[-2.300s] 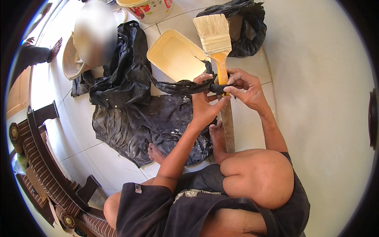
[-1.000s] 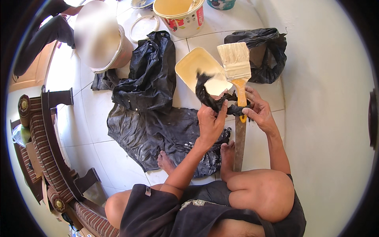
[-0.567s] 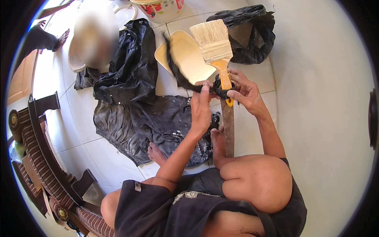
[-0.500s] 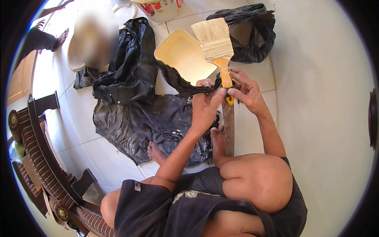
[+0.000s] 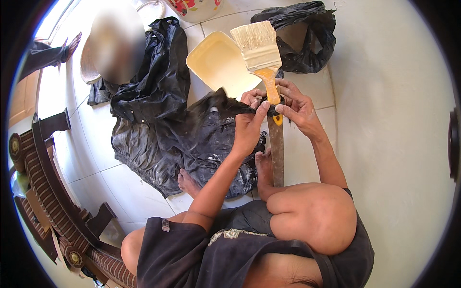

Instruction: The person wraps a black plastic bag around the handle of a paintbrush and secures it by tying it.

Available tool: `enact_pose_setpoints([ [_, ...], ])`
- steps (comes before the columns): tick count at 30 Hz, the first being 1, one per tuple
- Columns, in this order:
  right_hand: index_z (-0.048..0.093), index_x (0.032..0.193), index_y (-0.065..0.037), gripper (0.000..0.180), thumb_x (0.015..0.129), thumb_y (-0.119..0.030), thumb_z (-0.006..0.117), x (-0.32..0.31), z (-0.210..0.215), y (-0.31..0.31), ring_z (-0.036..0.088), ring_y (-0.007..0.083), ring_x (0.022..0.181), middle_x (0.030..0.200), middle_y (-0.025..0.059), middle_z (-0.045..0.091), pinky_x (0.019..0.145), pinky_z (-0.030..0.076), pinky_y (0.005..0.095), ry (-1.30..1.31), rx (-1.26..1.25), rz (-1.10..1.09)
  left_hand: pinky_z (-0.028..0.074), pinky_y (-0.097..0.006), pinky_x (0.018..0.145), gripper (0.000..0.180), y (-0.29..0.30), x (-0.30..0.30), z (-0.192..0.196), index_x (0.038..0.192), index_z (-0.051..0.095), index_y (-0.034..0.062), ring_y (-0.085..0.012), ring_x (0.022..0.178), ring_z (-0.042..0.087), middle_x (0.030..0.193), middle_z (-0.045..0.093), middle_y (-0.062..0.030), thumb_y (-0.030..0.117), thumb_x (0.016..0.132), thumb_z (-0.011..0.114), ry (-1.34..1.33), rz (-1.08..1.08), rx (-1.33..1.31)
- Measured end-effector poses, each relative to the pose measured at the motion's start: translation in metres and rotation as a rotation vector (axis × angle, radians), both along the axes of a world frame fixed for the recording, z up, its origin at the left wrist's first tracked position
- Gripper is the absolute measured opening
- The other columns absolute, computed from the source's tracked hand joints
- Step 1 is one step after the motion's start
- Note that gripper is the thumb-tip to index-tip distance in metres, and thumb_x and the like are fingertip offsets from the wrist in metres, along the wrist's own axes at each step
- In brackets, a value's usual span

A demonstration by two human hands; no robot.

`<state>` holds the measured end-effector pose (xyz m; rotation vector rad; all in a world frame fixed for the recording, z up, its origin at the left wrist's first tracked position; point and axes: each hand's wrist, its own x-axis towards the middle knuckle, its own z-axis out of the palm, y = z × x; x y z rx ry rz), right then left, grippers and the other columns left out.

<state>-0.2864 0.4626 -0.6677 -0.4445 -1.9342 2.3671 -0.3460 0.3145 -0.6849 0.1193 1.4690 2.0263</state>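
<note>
Head view: two hands (image 5: pixel 271 117) grip one paintbrush (image 5: pixel 261 55), one plastic strip (image 5: pixel 225 108).

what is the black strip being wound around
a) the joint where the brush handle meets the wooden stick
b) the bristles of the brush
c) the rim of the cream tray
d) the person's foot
a: both hands, left hand and right hand, pinch the black strip at the yellow brush handle, where it meets the wooden stick.

One paintbrush (image 5: pixel 260 53), one cream tray (image 5: pixel 216 65), two black bags (image 5: pixel 158 86)
</note>
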Motion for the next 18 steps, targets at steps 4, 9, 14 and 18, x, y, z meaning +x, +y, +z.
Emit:
enact_pose_setpoints([
  [4,0.057,0.124,0.0,0.044,0.083,-0.009,0.069,-0.001,0.002,-0.001,0.052,0.005,0.077,0.132,0.0058,0.045,0.076,0.047,0.0233,-0.004,0.002,-0.001,0.035,-0.023,0.094,0.012,0.0,0.003,0.004,0.1,0.048,0.0027,-0.0071,0.099,0.045,0.102,0.05,-0.0003,0.006,0.093,0.056,-0.097,0.028,0.083],
  [9,0.057,0.124,0.0,0.043,0.083,-0.009,0.068,-0.001,0.002,-0.002,0.053,0.0054,0.076,0.131,0.0066,0.045,0.075,0.047,0.0236,-0.004,-0.019,-0.019,0.041,-0.025,0.091,0.018,-0.001,0.004,0.002,0.108,0.05,0.0019,-0.0073,0.103,0.049,0.107,0.052,-0.0008,0.005,0.091,0.058,-0.074,0.007,0.132],
  [14,0.056,0.125,0.0,0.045,0.083,-0.008,0.069,-0.001,0.0,-0.001,0.055,0.0066,0.077,0.131,0.0072,0.045,0.076,0.048,0.0244,-0.008,-0.013,-0.024,0.043,-0.024,0.089,0.024,0.001,0.007,0.001,0.111,0.048,0.0018,-0.0085,0.1,0.05,0.106,0.049,-0.0011,0.002,0.089,0.059,-0.073,0.034,0.195],
  [18,0.052,0.129,-0.002,0.051,0.081,-0.007,0.07,0.0,0.004,0.001,0.057,0.0082,0.079,0.129,0.0071,0.044,0.077,0.05,0.0259,-0.017,0.051,-0.023,0.043,-0.024,0.087,0.029,-0.002,0.005,-0.005,0.113,0.045,0.0023,-0.0089,0.1,0.05,0.106,0.047,-0.0003,0.0,0.088,0.059,-0.089,-0.034,0.217],
])
